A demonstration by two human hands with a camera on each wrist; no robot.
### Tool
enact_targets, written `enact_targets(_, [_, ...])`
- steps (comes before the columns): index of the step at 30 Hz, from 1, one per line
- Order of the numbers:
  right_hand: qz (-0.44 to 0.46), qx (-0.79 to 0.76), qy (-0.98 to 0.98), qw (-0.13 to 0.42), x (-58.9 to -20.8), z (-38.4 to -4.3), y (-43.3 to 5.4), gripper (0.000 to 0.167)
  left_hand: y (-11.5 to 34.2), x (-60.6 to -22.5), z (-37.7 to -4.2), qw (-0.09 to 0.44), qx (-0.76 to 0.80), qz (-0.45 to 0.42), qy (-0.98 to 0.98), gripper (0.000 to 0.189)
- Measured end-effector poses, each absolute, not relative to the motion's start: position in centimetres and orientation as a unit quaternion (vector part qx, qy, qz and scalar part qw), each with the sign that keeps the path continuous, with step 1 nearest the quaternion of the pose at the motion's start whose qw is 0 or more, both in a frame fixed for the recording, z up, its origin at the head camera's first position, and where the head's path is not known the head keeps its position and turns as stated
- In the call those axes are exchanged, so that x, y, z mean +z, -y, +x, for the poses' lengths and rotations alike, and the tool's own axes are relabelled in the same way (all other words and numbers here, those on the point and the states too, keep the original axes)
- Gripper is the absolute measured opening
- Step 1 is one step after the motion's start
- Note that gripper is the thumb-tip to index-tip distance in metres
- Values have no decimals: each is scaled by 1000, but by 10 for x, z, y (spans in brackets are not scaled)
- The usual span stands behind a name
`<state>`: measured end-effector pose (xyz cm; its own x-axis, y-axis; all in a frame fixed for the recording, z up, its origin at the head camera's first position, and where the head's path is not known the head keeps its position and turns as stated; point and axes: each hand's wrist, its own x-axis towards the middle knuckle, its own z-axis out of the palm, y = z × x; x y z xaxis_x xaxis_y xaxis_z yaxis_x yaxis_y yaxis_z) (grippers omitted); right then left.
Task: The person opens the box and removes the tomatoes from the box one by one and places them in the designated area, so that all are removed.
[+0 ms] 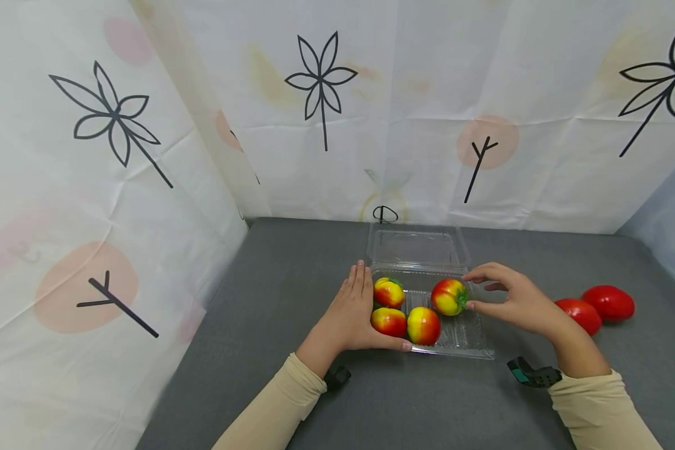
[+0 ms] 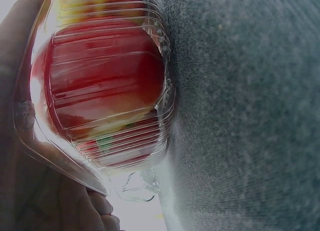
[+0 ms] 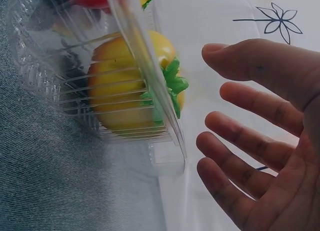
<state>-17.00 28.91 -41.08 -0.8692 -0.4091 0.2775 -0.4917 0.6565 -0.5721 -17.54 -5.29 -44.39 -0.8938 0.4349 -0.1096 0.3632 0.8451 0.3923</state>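
Observation:
A clear plastic clamshell container lies on the table with its lid folded back. Inside are several red-and-yellow fruits; one at the right has a green leafy cap. My left hand rests along the container's left side, fingers straight, thumb stretched along the front rim. Through the ribbed wall in the left wrist view, a red fruit shows. At the container's right side my right hand is spread beside the capped fruit. The right wrist view shows its fingers apart from the yellow fruit and holding nothing.
Two smooth red oval fruits, a nearer one and a farther one, lie on the grey table right of my right hand. A white cloth wall with drawn flowers stands behind the table, and another on the left.

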Motion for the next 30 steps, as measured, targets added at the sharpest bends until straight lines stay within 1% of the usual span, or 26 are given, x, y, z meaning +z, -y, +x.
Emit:
enact_targets(16, [250, 336, 907, 51, -417, -172, -284, 47, 53, -446, -176, 97, 183, 209, -956, 152])
enact_targets(30, [266, 324, 904, 79, -424, -174, -277, 49, 53, -444, -175, 101, 186, 205, -955, 150])
